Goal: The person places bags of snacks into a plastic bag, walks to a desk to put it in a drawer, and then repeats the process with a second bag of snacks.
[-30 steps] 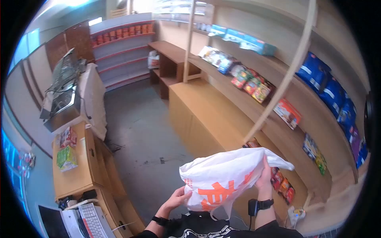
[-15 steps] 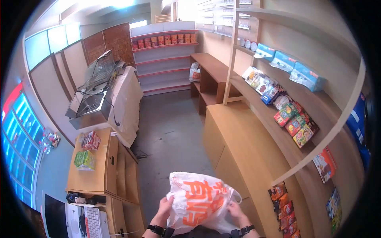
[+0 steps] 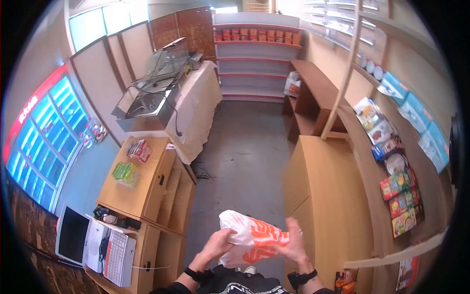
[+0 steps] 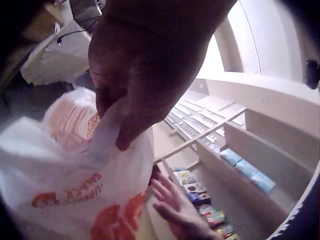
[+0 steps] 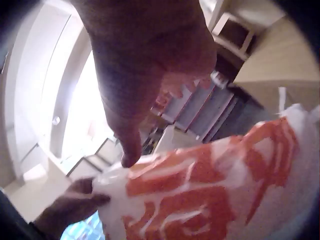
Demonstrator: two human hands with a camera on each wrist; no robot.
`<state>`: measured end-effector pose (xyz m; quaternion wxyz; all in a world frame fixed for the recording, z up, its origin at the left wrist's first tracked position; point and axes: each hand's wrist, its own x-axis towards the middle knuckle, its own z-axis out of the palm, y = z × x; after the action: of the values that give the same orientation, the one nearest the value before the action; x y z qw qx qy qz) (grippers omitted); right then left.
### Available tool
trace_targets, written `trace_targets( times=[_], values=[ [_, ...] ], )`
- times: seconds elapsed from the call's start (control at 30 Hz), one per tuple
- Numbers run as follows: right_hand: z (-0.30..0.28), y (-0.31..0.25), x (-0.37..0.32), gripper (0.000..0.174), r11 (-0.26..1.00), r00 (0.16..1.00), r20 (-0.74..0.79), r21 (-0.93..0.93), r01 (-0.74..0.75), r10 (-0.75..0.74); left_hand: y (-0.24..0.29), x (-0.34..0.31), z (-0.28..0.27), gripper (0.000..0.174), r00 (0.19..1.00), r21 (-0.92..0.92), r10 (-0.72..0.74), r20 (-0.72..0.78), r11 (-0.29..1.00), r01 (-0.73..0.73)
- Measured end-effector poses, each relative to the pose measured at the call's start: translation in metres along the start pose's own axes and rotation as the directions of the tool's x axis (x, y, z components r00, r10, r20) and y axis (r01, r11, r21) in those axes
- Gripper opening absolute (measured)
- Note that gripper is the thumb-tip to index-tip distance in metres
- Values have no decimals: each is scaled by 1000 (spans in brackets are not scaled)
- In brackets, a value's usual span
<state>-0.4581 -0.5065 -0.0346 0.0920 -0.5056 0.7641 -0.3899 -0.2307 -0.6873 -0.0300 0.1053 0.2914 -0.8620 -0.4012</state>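
A white plastic bag with orange print (image 3: 254,237) is held in front of the person's body, over the floor. The left hand (image 3: 219,245) pinches its left edge between thumb and fingers. In the left wrist view, the gathered plastic (image 4: 112,125) runs between that thumb and the fingertips. At the bag's right side is the right hand (image 3: 294,247), its fingers straight and pointing up and away. The right wrist view shows the right thumb (image 5: 131,150) at the upper edge of the bag (image 5: 190,190), the other fingers stretched out past it.
To the left, a wooden counter (image 3: 129,196) carries a green pack (image 3: 125,173), a red pack (image 3: 140,150), a keyboard (image 3: 120,255) and a monitor (image 3: 73,235). Shelves with packaged snacks (image 3: 399,201) and a wooden cabinet (image 3: 333,196) line the right. Grey floor (image 3: 240,161) lies between.
The bag has been lowered and gathered into a smaller bundle. The right hand no longer grips its edge and has straightened its fingers. The head view has swung right.
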Motion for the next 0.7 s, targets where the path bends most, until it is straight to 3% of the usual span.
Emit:
trace_targets(
  times=[0.03,0.1,0.13,0.2,0.23,0.3,0.33,0.4,0.43,0.5,0.57,0.6,0.63,0.67,0.7],
  values=[
    [12,-18,19,93,980,973,134,-34,195,-188,7,2,-4,36,999,-115,41,13,993,-39],
    [47,-45,47,79,971,917,321,81,224,-238,16,12,-6,36,992,-225,125,23,967,-117],
    [71,-34,53,79,968,915,316,78,240,-252,15,16,-13,36,991,-221,133,8,967,-127],
    [124,-14,65,48,900,850,322,279,336,-417,12,24,-33,43,980,-124,191,55,975,-183],
    [132,-9,79,48,899,854,310,271,343,-419,9,28,-51,43,977,-119,206,55,973,-199],
    [120,-32,112,38,927,856,393,297,228,-336,2,30,-100,73,949,-109,239,-208,958,-265],
    [124,-29,123,34,960,904,385,267,86,-188,-7,29,-123,93,954,-8,209,-215,976,-216],
    [132,-11,146,33,953,947,287,296,58,-147,-42,34,-157,136,968,113,120,-220,989,-97],
    [135,0,163,31,935,973,214,355,11,-92,-72,39,-159,147,981,93,51,-188,995,-34],
    [113,-52,202,32,915,962,225,400,53,-154,-114,56,-159,153,992,83,25,-126,996,-15],
    [116,-61,224,37,847,883,437,523,-96,-171,-130,83,-155,154,995,-12,61,-83,998,-62],
    [121,-59,232,42,862,829,526,493,-114,-191,-130,95,-150,154,995,-100,96,-27,990,-98],
    [123,-65,237,42,868,819,546,480,-131,-178,-125,111,-150,138,982,-130,166,-94,976,-177],
    [126,-74,246,42,866,753,633,463,-186,-177,-127,125,-138,118,983,-431,180,-37,884,-178],
    [131,-79,252,41,862,679,711,448,-236,-184,-131,137,-130,99,978,-685,208,4,713,-148]
  ],
)
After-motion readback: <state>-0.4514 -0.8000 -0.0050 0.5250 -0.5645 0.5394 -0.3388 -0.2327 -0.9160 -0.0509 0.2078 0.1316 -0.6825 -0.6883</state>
